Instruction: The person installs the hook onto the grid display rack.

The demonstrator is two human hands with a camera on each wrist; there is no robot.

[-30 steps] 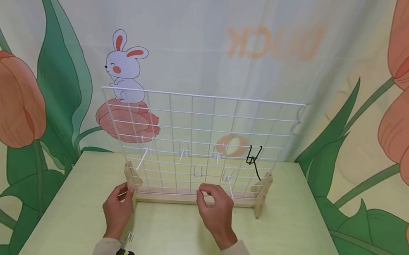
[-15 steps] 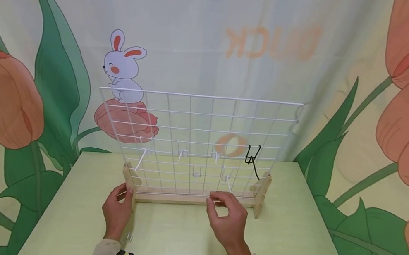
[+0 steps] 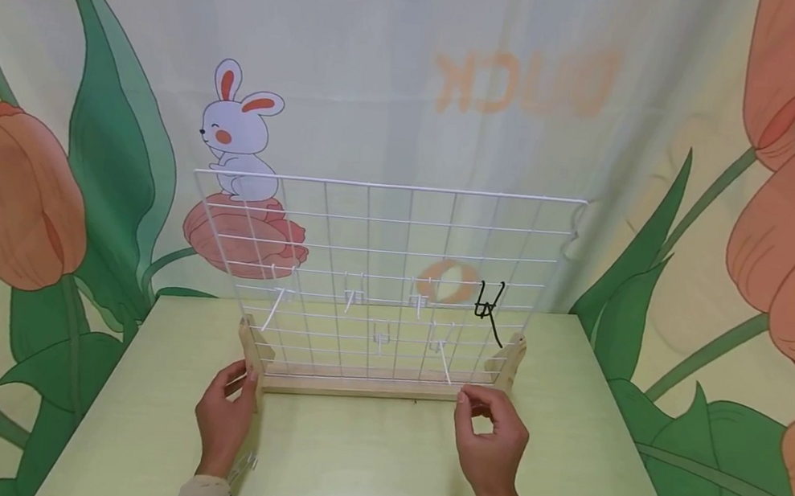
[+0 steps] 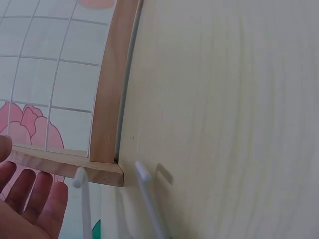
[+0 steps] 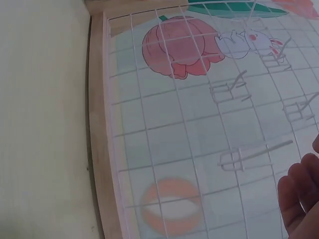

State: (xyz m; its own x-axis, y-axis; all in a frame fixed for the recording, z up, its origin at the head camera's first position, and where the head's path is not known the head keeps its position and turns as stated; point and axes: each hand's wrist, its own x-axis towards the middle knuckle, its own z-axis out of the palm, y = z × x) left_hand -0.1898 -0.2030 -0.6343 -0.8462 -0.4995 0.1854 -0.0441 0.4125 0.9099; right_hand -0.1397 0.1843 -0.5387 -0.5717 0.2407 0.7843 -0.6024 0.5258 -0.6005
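Observation:
A white wire grid panel (image 3: 386, 235) stands upright in a wooden stand (image 3: 360, 391). My left hand (image 3: 225, 416) is at the stand's left foot (image 4: 75, 167), with the thumb and fingers on either side of its end. My right hand (image 3: 490, 449) hovers before the lower right of the panel, thumb and index tips close together, nothing visible between them. Its fingertips are just beside the prong end of a white hook (image 3: 441, 354). Other white hooks (image 3: 280, 296) hang across the panel, and a black hook (image 3: 486, 308) hangs at the right.
A loose white hook (image 3: 245, 465) lies on the pale table (image 3: 359, 470) beside my left wrist; its prongs (image 4: 143, 172) rise close to the left wrist camera. Behind the panel hangs a curtain (image 3: 370, 92) printed with tulips and a rabbit.
My right hand has moved right along the panel's lower edge, from near the lower middle hook to past the lower right one. My left hand has stayed at the stand's left foot.

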